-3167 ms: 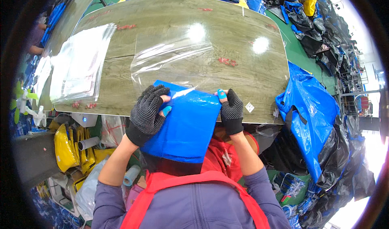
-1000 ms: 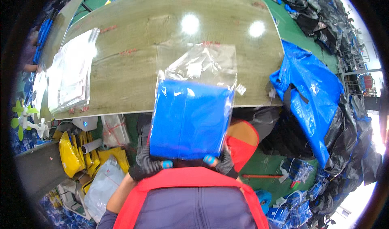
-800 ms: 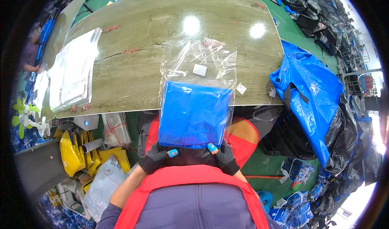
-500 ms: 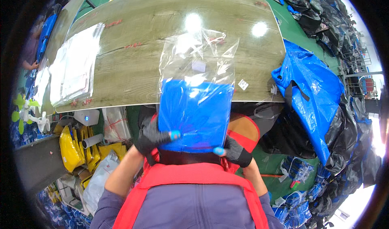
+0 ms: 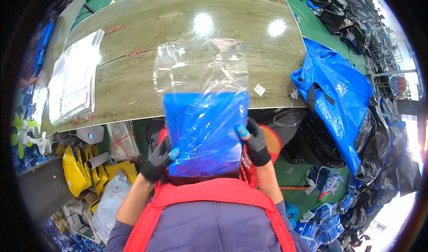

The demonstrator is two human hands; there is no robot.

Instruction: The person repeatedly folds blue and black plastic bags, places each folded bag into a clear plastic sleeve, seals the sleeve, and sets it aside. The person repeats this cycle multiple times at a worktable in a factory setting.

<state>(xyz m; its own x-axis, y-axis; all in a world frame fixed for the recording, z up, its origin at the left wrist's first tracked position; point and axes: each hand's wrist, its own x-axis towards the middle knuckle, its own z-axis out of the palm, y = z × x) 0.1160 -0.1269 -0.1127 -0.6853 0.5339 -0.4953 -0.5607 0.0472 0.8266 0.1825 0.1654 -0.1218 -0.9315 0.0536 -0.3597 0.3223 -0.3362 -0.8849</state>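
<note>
blue folded sheeting lies under clear film, seemingly inside a plastic bag whose loose end stretches over the counter. it overhangs the near edge, toward your body. your left hand grips its lower left side, thumb on top; your right hand grips the right side, higher up. with your grip uneven, the sheeting could skew and bunch; pulling hard might split the thin film, and one slipping thumb could tip everything floorward.
</note>
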